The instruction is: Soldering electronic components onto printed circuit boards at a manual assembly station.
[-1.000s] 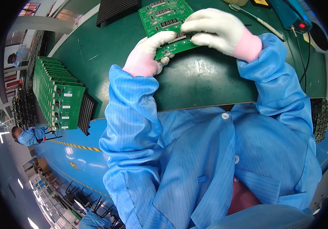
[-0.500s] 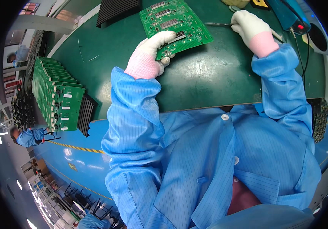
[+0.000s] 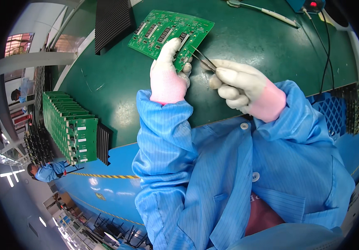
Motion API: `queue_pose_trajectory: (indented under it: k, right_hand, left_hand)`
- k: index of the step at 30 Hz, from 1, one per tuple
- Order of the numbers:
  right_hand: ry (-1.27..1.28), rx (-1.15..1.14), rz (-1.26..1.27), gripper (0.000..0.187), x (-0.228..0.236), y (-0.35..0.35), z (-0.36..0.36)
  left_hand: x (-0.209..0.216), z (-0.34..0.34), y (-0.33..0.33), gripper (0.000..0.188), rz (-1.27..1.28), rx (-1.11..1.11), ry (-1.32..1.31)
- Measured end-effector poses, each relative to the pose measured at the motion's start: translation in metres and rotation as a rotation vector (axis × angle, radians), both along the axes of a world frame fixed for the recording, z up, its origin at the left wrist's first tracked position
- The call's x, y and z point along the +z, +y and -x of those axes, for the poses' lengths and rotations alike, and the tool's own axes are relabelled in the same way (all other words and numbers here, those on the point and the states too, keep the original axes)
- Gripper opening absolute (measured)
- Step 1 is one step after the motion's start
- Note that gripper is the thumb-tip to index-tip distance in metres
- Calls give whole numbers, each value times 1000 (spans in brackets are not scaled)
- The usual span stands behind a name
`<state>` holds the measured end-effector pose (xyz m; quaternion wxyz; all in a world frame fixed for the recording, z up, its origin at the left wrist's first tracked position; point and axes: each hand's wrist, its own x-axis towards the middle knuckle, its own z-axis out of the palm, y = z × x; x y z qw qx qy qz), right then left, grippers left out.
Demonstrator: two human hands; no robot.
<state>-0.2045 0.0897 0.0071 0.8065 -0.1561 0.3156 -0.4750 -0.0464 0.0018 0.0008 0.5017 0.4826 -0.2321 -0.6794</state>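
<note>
1. The green circuit board (image 3: 172, 28) is in the left hand (image 3: 165, 68), over the green table (image 3: 137, 77). It reaches up and away from the hand, slanting, its near corner in the grip; whether its far edge rests on the table I cannot tell.
2. The left hand is closed on the board: the gloved thumb lies on the front, partly over the nearest of the black displays (image 3: 164, 35), and fingertips show beyond the near corner, the other fingers hidden behind.
3. The right hand (image 3: 240, 86) pinches the tweezers (image 3: 212, 66) between thumb and forefinger, the other fingers curled in. The tweezers' legs stand slightly apart, pointing up and left to the board's right edge; whether the tips touch it I cannot tell.
4. The left forearm comes up almost straight, its wrist just below the board. The right forearm is bent inward at chest height, the hand to the right of the board and a little lower.
5. Well left of the left hand, a row of boards (image 3: 58, 114) stands on edge. A brush (image 3: 267, 11) lies on the table, beyond the right hand.
</note>
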Motion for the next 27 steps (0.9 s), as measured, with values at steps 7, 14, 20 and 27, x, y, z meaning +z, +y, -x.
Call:
queue_pose_trajectory:
  k: [7,14,20,27]
  right_hand:
    - [-67,-58,-102,26,6,-6,-18]
    - [-86,-71,-128,25,9,-11,-23]
    - [-170,-97,-119,24,4,-14,-29]
    - [-198,-172,-179,20,9,-14,-40]
  left_hand:
    - [-4,3,3,26,25,36,-25]
    - [-10,2,2,28,50,32,-52]
    - [-9,3,0,22,50,58,-44]
    - [-8,6,5,21,115,81,-32]
